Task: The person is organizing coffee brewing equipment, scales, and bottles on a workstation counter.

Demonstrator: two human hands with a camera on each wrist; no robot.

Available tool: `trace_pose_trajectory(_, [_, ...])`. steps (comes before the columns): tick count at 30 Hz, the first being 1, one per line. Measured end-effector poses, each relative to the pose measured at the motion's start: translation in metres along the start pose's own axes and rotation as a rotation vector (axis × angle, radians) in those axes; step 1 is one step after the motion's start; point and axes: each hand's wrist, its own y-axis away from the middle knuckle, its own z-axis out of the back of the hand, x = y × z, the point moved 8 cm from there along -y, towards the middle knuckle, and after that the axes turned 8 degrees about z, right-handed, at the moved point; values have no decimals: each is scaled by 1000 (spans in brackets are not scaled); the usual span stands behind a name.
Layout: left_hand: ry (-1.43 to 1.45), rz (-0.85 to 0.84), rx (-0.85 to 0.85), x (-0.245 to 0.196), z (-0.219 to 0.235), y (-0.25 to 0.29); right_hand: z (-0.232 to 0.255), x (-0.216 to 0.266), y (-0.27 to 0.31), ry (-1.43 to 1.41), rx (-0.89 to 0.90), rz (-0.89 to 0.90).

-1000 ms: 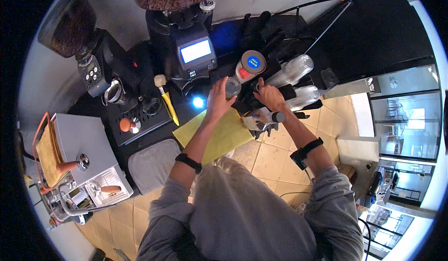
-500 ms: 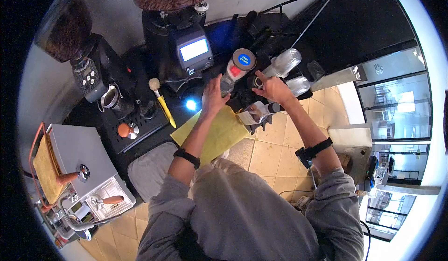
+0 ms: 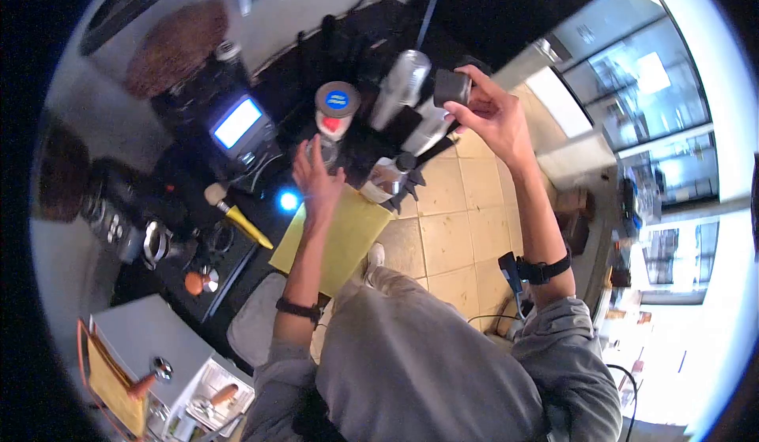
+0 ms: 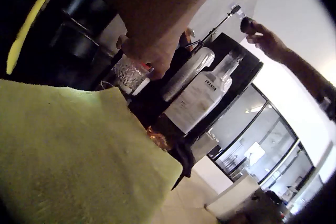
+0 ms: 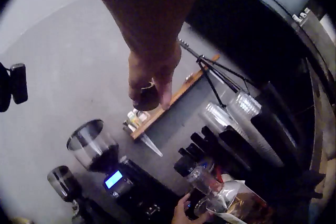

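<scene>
In the head view my right hand (image 3: 498, 118) is raised over the right end of the counter, pinching a small dark cylindrical cup (image 3: 452, 88) between thumb and fingers. The same cup (image 5: 146, 99) appears dark under the fingers in the right wrist view. My left hand (image 3: 318, 177) stays low at the counter, its fingers around a clear glass (image 4: 130, 74) with a textured wall. Right behind that glass stands a jar with a brown lid (image 3: 337, 99) and a blue label. A labelled bottle with a black cap (image 3: 387, 179) is to the right of the left hand.
Stacks of clear plastic cups (image 3: 405, 78) stand behind the bottle. A yellow cloth (image 3: 336, 232) lies at the counter's front edge, a yellow-handled brush (image 3: 241, 219) to its left. Coffee grinders, one with a lit screen (image 3: 237, 122), and a tamper (image 3: 198, 281) are farther left.
My right hand has lifted the small dark cup off the counter area, up and to the right. The left hand remains at the glass. The head view has turned toward the right.
</scene>
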Motion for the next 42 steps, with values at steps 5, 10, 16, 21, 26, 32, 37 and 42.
trace_pose_trajectory(5, [106, -124, -44, -23, 30, 4, 60, -7, 87, -347, -189, -104])
trace_pose_trajectory(10, [-193, -45, 114, 18, -16, -16, 96, -41, 190, -347, -335, -224])
trace_pose_trajectory(16, [-170, -6, 331, 31, -40, -26, 123, -70, 285, -321, -503, -338])
trace_pose_trajectory(21, [-186, -34, 239, 14, -31, -22, 129, -85, 335, -356, -585, -372])
trace_pose_trajectory(26, [-155, -111, 37, -26, 21, 3, 133, -86, 352, -303, -616, -420])
trace_pose_trajectory(32, [281, -194, -78, -19, 91, 36, 122, -98, 370, -389, -617, -540])
trace_pose_trajectory(37, [1132, 183, 48, 36, 115, 31, 132, -76, 383, -406, -630, -517])
trace_pose_trajectory(42, [1361, 340, 130, -24, 124, 63, 155, -53, 441, -364, -807, -519])
